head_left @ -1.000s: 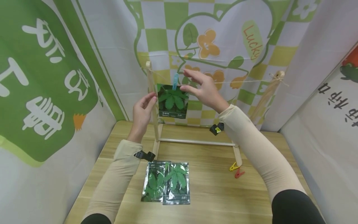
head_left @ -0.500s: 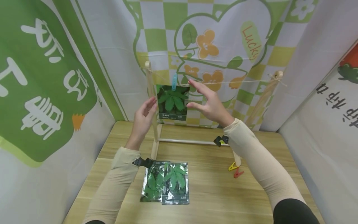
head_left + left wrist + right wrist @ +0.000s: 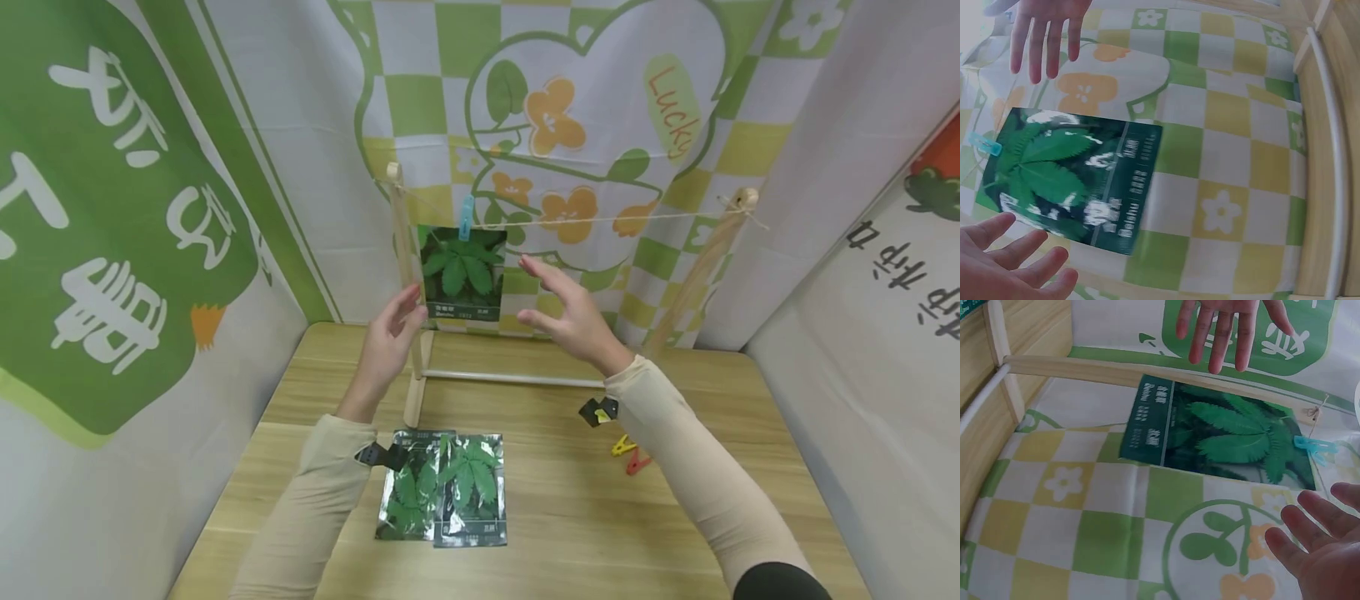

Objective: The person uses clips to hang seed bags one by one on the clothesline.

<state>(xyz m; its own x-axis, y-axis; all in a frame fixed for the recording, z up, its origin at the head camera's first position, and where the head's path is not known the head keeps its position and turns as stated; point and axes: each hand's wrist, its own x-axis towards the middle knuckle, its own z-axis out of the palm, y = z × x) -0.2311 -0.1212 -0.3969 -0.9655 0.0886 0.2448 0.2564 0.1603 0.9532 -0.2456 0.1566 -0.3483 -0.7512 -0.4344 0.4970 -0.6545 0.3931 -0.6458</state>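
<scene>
A green leaf-printed packet [image 3: 462, 275] hangs from a string [image 3: 592, 220], held at its top edge by a light blue clothespin [image 3: 466, 218]. To its left, my left hand [image 3: 388, 346] is raised with relaxed fingers, near the wooden post. My right hand [image 3: 573, 317] stands apart from the packet's right side, thumb and fingers spread around nothing. Both wrist views show the hanging packet [image 3: 1072, 175] between the two hands, the clothespin [image 3: 1315, 447] gripping its edge. Two more leaf-printed packets, a left one [image 3: 408, 487] and a right one [image 3: 472, 492], lie overlapping on the table.
The wooden frame has a left post [image 3: 402, 242], a right post [image 3: 701, 271] and a white crossbar [image 3: 517, 379] low between them. A yellow clothespin [image 3: 622, 446] and a red clothespin [image 3: 637, 462] lie beside my right forearm. A patterned curtain [image 3: 420, 104] hangs behind.
My right hand has moved away from the clothespin and string, down and to the right. My left hand has lowered a little. The packet stays hanging from the string.
</scene>
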